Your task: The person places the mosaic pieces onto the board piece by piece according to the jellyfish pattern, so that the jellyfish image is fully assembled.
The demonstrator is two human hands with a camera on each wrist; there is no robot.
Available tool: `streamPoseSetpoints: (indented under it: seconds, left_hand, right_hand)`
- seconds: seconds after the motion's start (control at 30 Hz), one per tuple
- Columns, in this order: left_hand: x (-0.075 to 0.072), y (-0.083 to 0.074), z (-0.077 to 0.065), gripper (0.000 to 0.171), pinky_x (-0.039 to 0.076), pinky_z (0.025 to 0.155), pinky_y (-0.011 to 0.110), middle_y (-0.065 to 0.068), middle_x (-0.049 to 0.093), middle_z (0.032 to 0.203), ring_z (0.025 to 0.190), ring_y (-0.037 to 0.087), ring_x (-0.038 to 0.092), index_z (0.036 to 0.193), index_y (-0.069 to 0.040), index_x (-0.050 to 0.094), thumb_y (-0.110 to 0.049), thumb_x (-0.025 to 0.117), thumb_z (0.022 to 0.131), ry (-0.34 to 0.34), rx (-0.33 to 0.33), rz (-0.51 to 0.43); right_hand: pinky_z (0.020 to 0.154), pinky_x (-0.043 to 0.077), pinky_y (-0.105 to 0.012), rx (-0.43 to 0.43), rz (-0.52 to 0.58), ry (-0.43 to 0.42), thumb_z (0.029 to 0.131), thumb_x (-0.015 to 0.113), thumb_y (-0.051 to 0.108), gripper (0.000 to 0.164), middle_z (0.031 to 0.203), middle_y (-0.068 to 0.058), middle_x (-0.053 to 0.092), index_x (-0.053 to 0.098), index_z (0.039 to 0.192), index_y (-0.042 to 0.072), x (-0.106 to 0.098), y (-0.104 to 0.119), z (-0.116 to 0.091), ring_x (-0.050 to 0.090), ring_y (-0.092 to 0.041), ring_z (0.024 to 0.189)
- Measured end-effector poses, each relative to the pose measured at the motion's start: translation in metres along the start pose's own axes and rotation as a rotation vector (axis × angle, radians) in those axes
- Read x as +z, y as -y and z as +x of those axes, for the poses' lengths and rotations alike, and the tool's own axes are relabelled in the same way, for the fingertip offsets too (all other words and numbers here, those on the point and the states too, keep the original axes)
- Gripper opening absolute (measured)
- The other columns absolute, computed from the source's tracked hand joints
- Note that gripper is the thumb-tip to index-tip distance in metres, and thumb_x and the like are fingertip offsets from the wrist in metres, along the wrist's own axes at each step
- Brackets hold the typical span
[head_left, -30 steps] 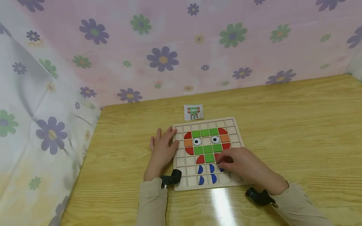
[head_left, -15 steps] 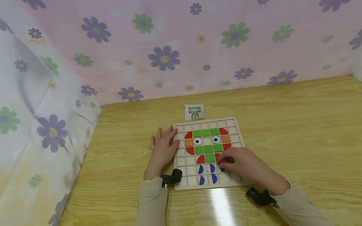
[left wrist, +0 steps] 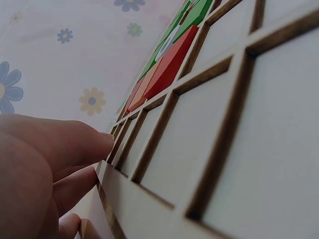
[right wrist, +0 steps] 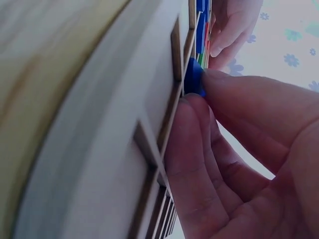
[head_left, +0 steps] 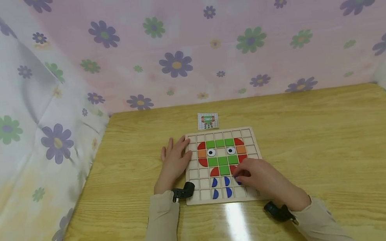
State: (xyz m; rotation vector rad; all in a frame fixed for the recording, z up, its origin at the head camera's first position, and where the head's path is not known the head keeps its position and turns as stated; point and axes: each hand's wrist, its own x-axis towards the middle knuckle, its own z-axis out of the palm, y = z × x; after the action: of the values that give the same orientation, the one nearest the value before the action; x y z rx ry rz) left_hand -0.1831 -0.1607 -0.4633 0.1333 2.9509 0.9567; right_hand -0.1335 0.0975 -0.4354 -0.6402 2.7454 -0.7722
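A wooden grid board [head_left: 201, 195] lies on the table with flat coloured pieces set in its cells. My right hand [head_left: 264, 176] pinches a blue half-circle piece [right wrist: 193, 77] between thumb and fingertips, low in a cell right of the blue half-circles [head_left: 227, 181]. Its fingers partly cover this piece in the head view. My left hand [head_left: 175, 163] rests with extended fingers on the board's left edge. Above the blue pieces are green squares [head_left: 224, 170], red rounded pieces [head_left: 202, 162], orange squares [head_left: 201, 153] and two eye pieces [head_left: 211, 152].
Behind the board lies a small card [head_left: 208, 121] printed with a similar coloured figure on a grid. The wood-grain table [head_left: 322, 142] extends to both sides. Flower-patterned cloth [head_left: 207, 56] hangs behind it and at the sides.
The right fingers have shifted very slightly at the blue piece, and a bit more of its lower part shows. My left hand keeps its place on the board's edge.
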Motion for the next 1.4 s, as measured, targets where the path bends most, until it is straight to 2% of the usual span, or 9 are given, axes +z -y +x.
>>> streamPoseSetpoints:
  seconds: [0.37, 0.57, 0.9, 1.23, 1.4]
  left_hand:
    - [-0.0008, -0.0009, 0.0006, 0.044, -0.007, 0.102, 0.048, -0.006, 0.028, 0.143, 0.135, 0.027, 0.002, 0.133, -0.022, 0.043, -0.030, 0.047, 0.090, 0.009, 0.001, 0.005]
    - [-0.0012, -0.0016, 0.0012, 0.044, -0.007, 0.102, 0.047, -0.006, 0.028, 0.143, 0.135, 0.026, 0.001, 0.134, -0.023, 0.043, -0.030, 0.047, 0.090, 0.000, -0.001, -0.002]
    - [-0.0008, -0.0017, 0.0001, 0.044, -0.007, 0.102, 0.048, -0.007, 0.028, 0.143, 0.135, 0.026, 0.001, 0.134, -0.022, 0.043, -0.030, 0.047, 0.090, 0.012, -0.003, 0.006]
    - [-0.0018, -0.0022, -0.0005, 0.044, -0.008, 0.101, 0.048, -0.006, 0.028, 0.143, 0.135, 0.026, 0.001, 0.134, -0.022, 0.043, -0.030, 0.046, 0.090, 0.014, 0.003, -0.005]
    - [-0.0016, -0.0016, -0.0002, 0.044, -0.007, 0.102, 0.047, -0.007, 0.028, 0.143, 0.135, 0.026, 0.001, 0.134, -0.022, 0.043, -0.031, 0.046, 0.090, 0.013, 0.002, -0.003]
  right_hand:
    - [0.065, 0.043, -0.026, -0.055, 0.012, 0.057, 0.079, 0.066, 0.009, 0.016, 0.080, 0.011, 0.055, 0.067, 0.093, 0.016, -0.0065, -0.0030, -0.0026, 0.048, -0.006, 0.071]
    - [0.063, 0.042, -0.024, -0.073, -0.004, 0.062, 0.077, 0.069, 0.012, 0.017, 0.078, 0.011, 0.053, 0.066, 0.094, 0.015, -0.0071, -0.0016, -0.0023, 0.046, -0.006, 0.069]
    - [0.063, 0.041, -0.026, -0.046, 0.004, 0.061, 0.077, 0.069, 0.014, 0.019, 0.077, 0.010, 0.052, 0.065, 0.095, 0.015, -0.0053, -0.0002, -0.0037, 0.046, -0.007, 0.069]
    - [0.064, 0.041, -0.027, -0.006, 0.073, 0.075, 0.078, 0.068, 0.014, 0.017, 0.079, 0.010, 0.052, 0.065, 0.094, 0.017, -0.0076, -0.0002, -0.0043, 0.047, -0.009, 0.070]
    - [0.064, 0.041, -0.027, 0.004, 0.073, 0.078, 0.078, 0.068, 0.015, 0.016, 0.079, 0.009, 0.052, 0.064, 0.094, 0.016, -0.0081, 0.0000, -0.0038, 0.047, -0.010, 0.070]
